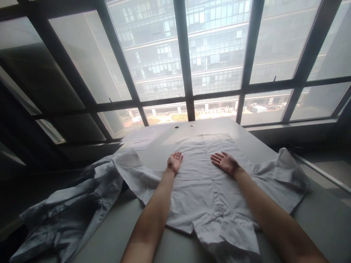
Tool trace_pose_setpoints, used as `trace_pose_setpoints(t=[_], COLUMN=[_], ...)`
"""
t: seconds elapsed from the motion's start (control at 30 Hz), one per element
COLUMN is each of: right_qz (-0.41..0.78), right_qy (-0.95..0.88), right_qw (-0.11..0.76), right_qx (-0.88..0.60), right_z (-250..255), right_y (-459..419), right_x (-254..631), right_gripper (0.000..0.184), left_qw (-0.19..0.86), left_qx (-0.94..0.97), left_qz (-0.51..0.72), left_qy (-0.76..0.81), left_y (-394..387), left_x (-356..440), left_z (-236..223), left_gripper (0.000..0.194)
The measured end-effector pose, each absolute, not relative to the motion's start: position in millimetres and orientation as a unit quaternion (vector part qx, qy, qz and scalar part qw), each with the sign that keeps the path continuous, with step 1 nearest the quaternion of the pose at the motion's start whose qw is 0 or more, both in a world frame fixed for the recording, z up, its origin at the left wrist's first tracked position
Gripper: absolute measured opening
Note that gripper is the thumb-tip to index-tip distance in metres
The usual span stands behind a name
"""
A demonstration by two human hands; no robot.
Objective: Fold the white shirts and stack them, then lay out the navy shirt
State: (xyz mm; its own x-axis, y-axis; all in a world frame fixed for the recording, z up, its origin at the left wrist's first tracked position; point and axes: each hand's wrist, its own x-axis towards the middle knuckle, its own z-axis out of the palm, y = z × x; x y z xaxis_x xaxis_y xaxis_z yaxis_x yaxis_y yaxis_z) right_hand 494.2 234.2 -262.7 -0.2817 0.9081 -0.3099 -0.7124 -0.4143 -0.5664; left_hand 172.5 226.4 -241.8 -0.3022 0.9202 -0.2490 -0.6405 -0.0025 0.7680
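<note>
A white button-front shirt (192, 197) lies spread face up on the table, its collar (238, 233) toward me and its hem at the far side. Its sleeves reach out left and right. My left hand (174, 163), palm up with fingers extended, is over the shirt's left edge, beside the chest pocket line. My right hand (225, 163), also palm up with fingers apart, is over the shirt just right of the button placket. Neither hand grips the cloth; whether they touch it I cannot tell.
The white table (219, 128) runs up to a large framed window (214, 54). Papers (139, 138) lie at its far left. A heap of pale garments (74, 204) hangs over the left side. Two small round holes mark the far tabletop.
</note>
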Motion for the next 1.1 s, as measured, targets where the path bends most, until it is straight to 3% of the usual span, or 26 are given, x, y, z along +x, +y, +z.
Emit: trace_pose_setpoints(t=[0.23,0.33,0.5,0.6,0.7,0.77,0.87,1.1], right_qz=[0.560,0.476,0.424,0.382,0.235,0.138,0.100,0.111], right_qy=[-0.196,-0.293,-0.537,-0.642,-0.785,-0.833,-0.842,-0.855], right_qw=[0.674,0.677,0.545,0.460,0.260,0.136,0.094,0.091], right_qx=[-0.441,-0.479,-0.485,-0.480,-0.511,-0.519,-0.521,-0.498], right_z=[-262,-265,-265,-267,-269,-269,-267,-273], right_y=[250,251,244,234,225,221,213,174], right_x=[550,544,510,499,497,497,497,503], right_gripper=[0.045,0.040,0.026,0.042,0.059,0.062,0.062,0.064], left_qw=[0.471,0.408,0.333,0.240,0.079,0.036,0.034,0.030], left_qx=[0.330,0.449,0.639,0.739,0.808,0.810,0.806,0.807], left_qz=[0.632,0.578,0.426,0.298,0.107,0.053,0.039,0.049], left_qy=[0.519,0.546,0.547,0.555,0.574,0.583,0.590,0.588], left_y=[227,225,213,202,194,191,186,140], left_x=[179,193,214,219,220,221,223,221], left_z=[-246,-245,-242,-245,-249,-249,-248,-256], left_gripper=[0.044,0.040,0.035,0.051,0.060,0.062,0.064,0.065])
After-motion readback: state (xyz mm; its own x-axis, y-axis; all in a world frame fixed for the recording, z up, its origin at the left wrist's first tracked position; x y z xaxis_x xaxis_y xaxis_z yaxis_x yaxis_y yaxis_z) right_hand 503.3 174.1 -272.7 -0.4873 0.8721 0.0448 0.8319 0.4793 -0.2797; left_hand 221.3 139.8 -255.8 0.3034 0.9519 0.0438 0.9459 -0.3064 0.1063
